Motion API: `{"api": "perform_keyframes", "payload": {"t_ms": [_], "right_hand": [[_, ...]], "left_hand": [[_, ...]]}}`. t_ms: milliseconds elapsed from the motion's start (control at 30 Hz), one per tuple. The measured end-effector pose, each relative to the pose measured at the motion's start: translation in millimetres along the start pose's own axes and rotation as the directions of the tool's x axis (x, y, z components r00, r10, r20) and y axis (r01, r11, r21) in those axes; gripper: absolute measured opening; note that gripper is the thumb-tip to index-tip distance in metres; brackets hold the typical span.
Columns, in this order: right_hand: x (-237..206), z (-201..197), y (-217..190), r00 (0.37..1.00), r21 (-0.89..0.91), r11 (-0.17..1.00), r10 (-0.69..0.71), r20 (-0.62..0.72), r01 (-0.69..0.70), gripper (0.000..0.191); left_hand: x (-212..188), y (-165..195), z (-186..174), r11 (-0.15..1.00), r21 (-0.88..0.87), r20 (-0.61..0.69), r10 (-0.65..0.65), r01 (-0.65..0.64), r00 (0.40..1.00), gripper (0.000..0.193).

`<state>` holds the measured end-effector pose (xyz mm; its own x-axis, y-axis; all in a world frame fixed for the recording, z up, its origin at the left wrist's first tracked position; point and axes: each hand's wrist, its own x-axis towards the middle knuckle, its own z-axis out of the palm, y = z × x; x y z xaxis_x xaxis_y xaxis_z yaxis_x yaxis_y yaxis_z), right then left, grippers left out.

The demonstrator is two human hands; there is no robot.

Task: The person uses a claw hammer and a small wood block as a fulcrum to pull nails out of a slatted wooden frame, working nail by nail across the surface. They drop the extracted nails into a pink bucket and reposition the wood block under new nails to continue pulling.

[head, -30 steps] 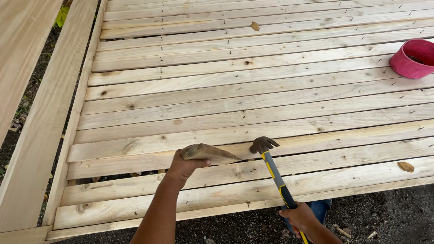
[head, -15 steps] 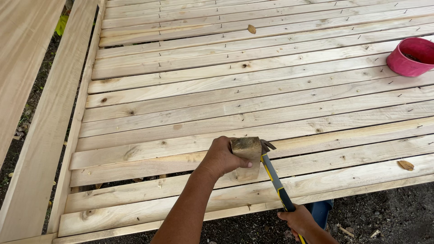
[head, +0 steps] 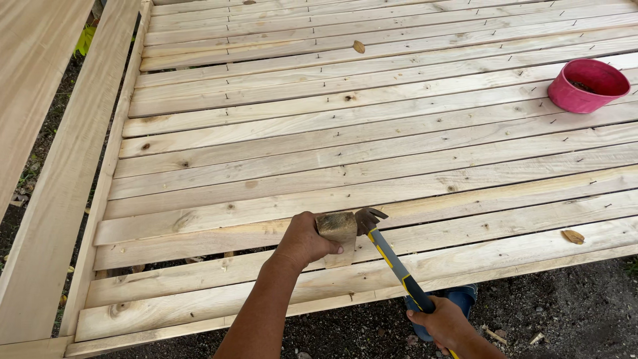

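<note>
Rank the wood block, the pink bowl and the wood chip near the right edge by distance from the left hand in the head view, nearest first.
1. Wood block: gripped in the left hand.
2. Wood chip: far right, on a near plank.
3. Pink bowl: upper right corner.

A platform of pale wooden slats (head: 372, 143) fills most of the view, its boards running side by side with narrow gaps between them and small dark nail marks in rows across them. Knots and brown stains dot the wood. A wide plank (head: 60, 199) runs along the left edge, and another broad board (head: 26, 73) lies further left. Dark soil (head: 551, 312) with small wood chips shows below the near edge, and soil with green leaves (head: 85, 38) appears at the upper left. A pink bowl (head: 588, 84) stands on the slats at the right. Daylight is soft and even, outdoors.
</note>
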<state>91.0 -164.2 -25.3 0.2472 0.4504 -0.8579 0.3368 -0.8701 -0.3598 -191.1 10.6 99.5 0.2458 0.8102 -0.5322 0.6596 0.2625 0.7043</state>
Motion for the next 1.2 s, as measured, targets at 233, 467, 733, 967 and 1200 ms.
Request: {"api": "perform_keyframes", "payload": {"t_ms": [233,467,733,967,1200], "right_hand": [[-80.3,-43.8,-83.7,0.951,-0.008,0.956,-0.293,-0.1,0.294,0.035],[-127.3,-41.4,-144.4,0.884,0.065,0.882,-0.46,-0.086,0.466,0.034],[-112.8,-52.3,-190.5,0.981,-0.057,0.98,-0.192,0.005,0.192,0.035],[-62.3,-66.2,-201.2,0.919,-0.133,0.91,-0.392,0.03,0.392,0.044],[-27.9,-96.8,-133.2,0.939,-0.121,0.939,-0.334,-0.081,0.323,0.047]], "left_hand": [[22.0,2.7,-4.1,0.999,-0.015,-0.065,-0.031,0.03,0.997,0.071],[45.9,-4.2,-53.9,0.998,-0.056,-0.057,-0.007,0.003,0.998,0.053],[80.7,14.5,-100.1,0.998,-0.064,-0.062,0.004,-0.008,0.998,0.046],[122.6,33.0,-114.9,0.995,-0.019,-0.054,0.101,-0.102,0.993,0.041],[104.9,37.1,-85.2,0.998,-0.016,-0.034,0.068,-0.068,0.997,0.045]]}}
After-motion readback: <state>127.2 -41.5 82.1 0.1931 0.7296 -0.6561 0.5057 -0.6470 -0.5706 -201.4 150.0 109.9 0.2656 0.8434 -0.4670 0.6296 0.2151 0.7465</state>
